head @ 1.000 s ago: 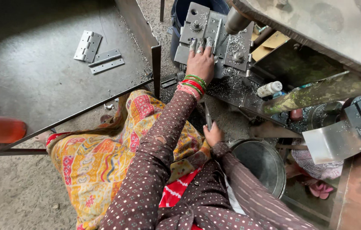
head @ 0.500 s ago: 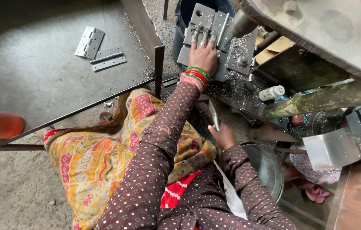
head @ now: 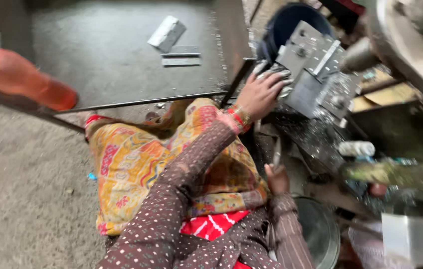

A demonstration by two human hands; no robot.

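Outstretched, left hand [head: 260, 94] gripping metal pieces [head: 271, 72]

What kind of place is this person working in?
Most likely a small metalworking shop. The left hand rests on a grey metal die block of a press, metal shavings lie below it, and flat hinge plates sit on a steel tray.

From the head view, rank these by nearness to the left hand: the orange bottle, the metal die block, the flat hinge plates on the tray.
1. Metal die block: touching the left hand, at its right.
2. Hinge plates: upper left, on the tray.
3. Orange bottle: far left edge.
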